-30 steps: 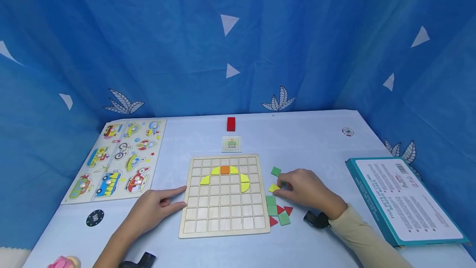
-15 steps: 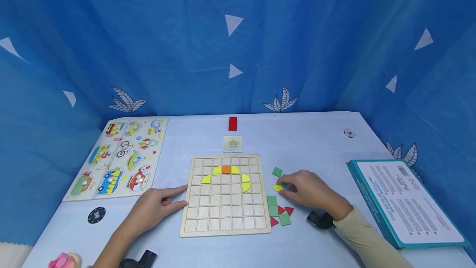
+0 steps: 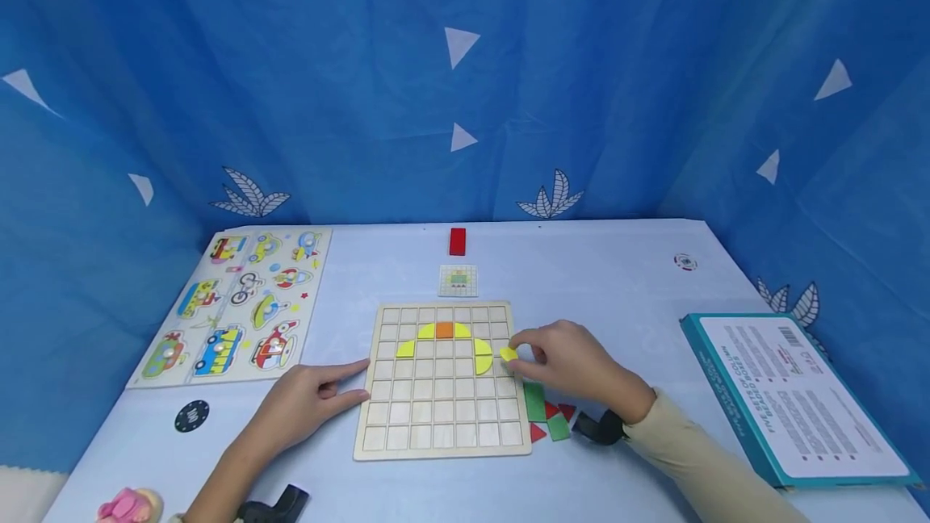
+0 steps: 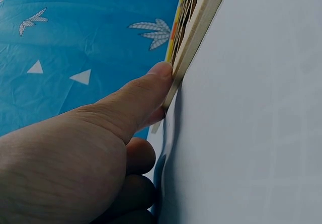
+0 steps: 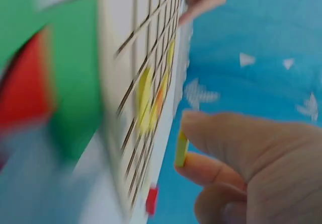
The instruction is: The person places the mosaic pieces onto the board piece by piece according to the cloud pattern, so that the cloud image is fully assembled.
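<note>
A square wooden grid board [image 3: 436, 414] lies mid-table, with several yellow curved tiles [image 3: 483, 364] and one orange square tile [image 3: 444, 330] set in its upper cells. At its left edge my left hand [image 3: 299, 406] rests, thumb and index finger stretched out against the rim; in the left wrist view the thumb [image 4: 160, 70] touches the board's side. Over the board's right edge, my right hand [image 3: 570, 357] pinches a yellow tile [image 3: 508, 353] between thumb and index finger. The right wrist view shows this yellow tile [image 5: 181, 149] edge-on, apart from the board.
Green square tiles [image 3: 534, 402] and red triangle tiles [image 3: 538, 433] lie right of the board, partly under my right hand. A small pattern card [image 3: 458, 281] and a red block [image 3: 457, 241] sit behind it. A vehicle puzzle [image 3: 247, 309] is at left, a teal box [image 3: 799, 398] at right.
My right hand has picked up the yellow tile from beside the board and carried it left, over the right edge. The left hand keeps its place at the rim.
</note>
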{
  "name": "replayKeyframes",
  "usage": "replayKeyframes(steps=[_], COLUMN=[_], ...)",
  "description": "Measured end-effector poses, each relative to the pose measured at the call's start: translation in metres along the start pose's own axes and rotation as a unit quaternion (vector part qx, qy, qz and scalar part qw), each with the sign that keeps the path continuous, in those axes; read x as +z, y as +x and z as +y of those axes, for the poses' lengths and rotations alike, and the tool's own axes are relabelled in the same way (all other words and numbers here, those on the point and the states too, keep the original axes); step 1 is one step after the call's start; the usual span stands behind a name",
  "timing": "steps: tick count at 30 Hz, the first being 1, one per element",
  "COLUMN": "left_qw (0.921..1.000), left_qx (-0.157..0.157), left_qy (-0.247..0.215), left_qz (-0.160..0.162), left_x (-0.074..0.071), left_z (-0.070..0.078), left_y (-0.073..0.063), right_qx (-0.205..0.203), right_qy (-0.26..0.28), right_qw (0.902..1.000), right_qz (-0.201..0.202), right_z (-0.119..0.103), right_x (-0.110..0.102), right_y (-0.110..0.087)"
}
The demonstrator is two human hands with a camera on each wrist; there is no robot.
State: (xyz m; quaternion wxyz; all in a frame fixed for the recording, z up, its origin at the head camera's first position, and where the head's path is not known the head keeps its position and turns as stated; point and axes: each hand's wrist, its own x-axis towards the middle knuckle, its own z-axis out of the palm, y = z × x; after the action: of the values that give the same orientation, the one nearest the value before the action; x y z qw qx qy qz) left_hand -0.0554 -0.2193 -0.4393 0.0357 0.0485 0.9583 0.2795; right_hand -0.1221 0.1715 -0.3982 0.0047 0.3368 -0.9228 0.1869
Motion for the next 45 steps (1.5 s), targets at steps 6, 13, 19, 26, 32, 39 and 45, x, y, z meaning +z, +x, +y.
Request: replayKeyframes(steps=[6,13,19,26,32,39,45], left_qw=[1.0,0.9999,0.9999,0.9999,0.9999,0.9998,0.9996], left_qx=[0.001,0.003,0.01,0.013,0.012,0.02,0.026], left_qy=[-0.008,-0.009,-0.005,0.0,0.006,-0.005,-0.004], left_qz=[-0.006,-0.009,-0.007,-0.002,0.0,0.0,0.005], left_x=[-0.001,-0.001,-0.001,-0.001,0.0,-0.001,-0.002], left_z=[0.001,0.004,0.003,-0.001,-0.006,-0.002,-0.002], left_y=[0.002,0.001,0.0,-0.001,0.0,0.0,-0.001], right_qx=[-0.049,-0.105,-0.108,-0.114,-0.128,-0.13,-0.13], right_qy=[0.013,-0.018,-0.03,-0.043,-0.059,-0.065,-0.066], right_qw=[0.9987,0.994,0.9936,0.9925,0.9898,0.9891,0.9889], right_qz=[-0.001,-0.025,-0.015,-0.011,-0.019,-0.027,-0.026], right_z=[-0.038,-0.071,-0.084,-0.091,-0.093,-0.091,-0.092], right_x=[0.017,0.048,0.059,0.062,0.062,0.061,0.063], right_y=[0.033,0.057,0.068,0.077,0.086,0.092,0.092])
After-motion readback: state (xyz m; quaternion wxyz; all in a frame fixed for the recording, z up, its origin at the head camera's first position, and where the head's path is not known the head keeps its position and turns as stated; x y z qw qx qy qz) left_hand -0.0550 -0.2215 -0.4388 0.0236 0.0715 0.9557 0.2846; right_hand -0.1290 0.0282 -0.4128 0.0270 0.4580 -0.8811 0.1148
